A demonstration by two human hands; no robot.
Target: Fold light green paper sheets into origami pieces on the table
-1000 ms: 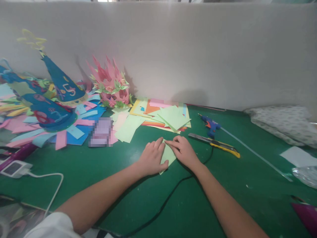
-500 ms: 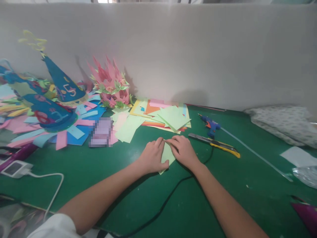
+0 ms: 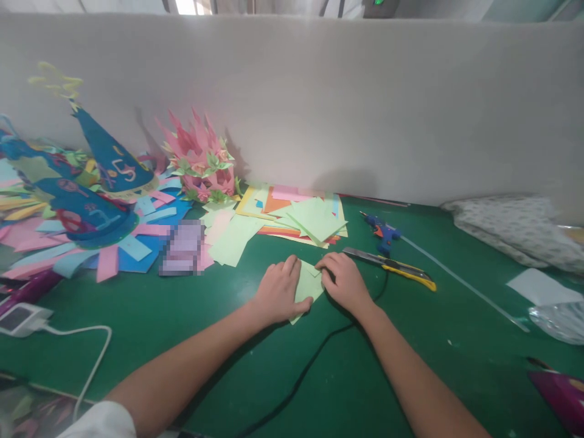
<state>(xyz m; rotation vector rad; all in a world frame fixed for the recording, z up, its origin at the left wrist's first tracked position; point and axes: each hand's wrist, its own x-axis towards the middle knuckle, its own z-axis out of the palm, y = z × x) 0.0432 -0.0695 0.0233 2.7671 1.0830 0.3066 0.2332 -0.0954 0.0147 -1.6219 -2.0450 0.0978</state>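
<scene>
A small sheet of pale green paper point(image 3: 305, 287) lies on the green tabletop with its upper part folded over. My left hand point(image 3: 278, 292) rests on the paper's left side, fingers laid flat and thumb stretched along its lower part. With bent fingers, my right hand point(image 3: 344, 280) pinches the fold at the paper's upper right corner. Just beyond the right hand lies a yellow box cutter point(image 3: 406, 274), its blade part pointing left. Behind that, a blue hot glue gun point(image 3: 385, 234) has a clear glue stick point(image 3: 460, 277) extending from its back.
Coloured paper sheets point(image 3: 314, 219) are piled at the back. A pink paper crown point(image 3: 201, 164) and blue cone hats point(image 3: 112, 152) stand to the left. A white cable point(image 3: 107, 340) runs from a device at left; a black cord point(image 3: 314, 365) crosses in front.
My right hand has moved slightly right, away from the left fingertips, along the folded edge. More of the paper's fold shows between the hands. The camera view has shifted slightly.
</scene>
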